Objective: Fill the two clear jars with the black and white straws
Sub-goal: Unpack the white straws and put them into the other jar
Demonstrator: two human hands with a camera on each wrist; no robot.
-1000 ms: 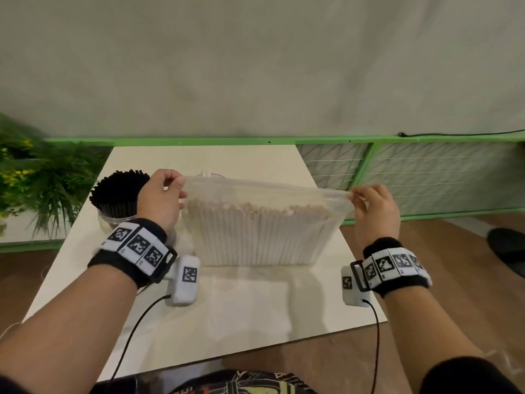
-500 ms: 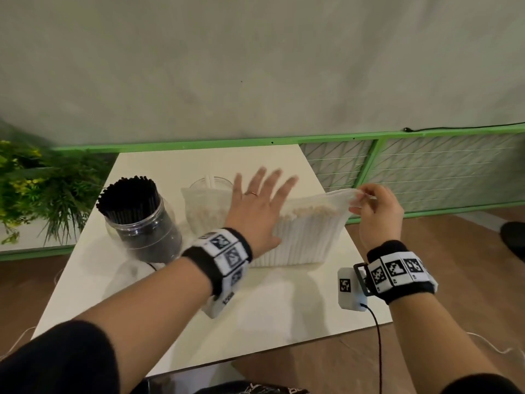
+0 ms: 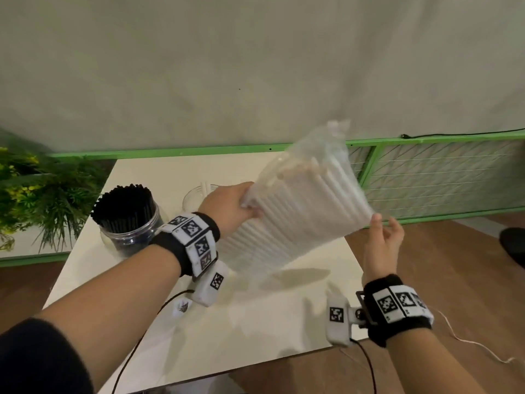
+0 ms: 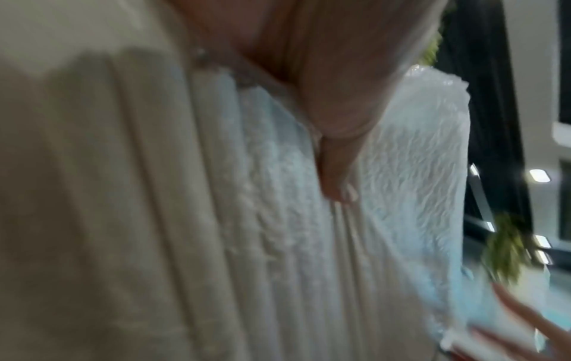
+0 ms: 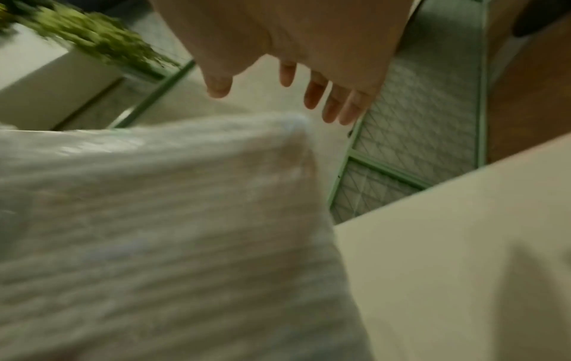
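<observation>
Table (image 3: pixel 255 322): left hand (image 3: pixel 227 206) grips bag (image 3: pixel 298 211).

Plain pale wall (image 3: pixel 255 66) filled upper half of head view. Green rail (image 3: pixel 170 151) ran along its base, from 9 to 3 o'clock. Green-framed wire-mesh panels (image 3: pixel 440 177) stood at 3 o'clock. Leafy green plant (image 3: pixel 42 194) with yellow bits at 9 o'clock. White bench (image 3: pixel 255 322) at centre. Brown wood floor (image 3: pixel 454 265) at 4 o'clock; thin black cable (image 3: pixel 454 134) atop rail.
</observation>
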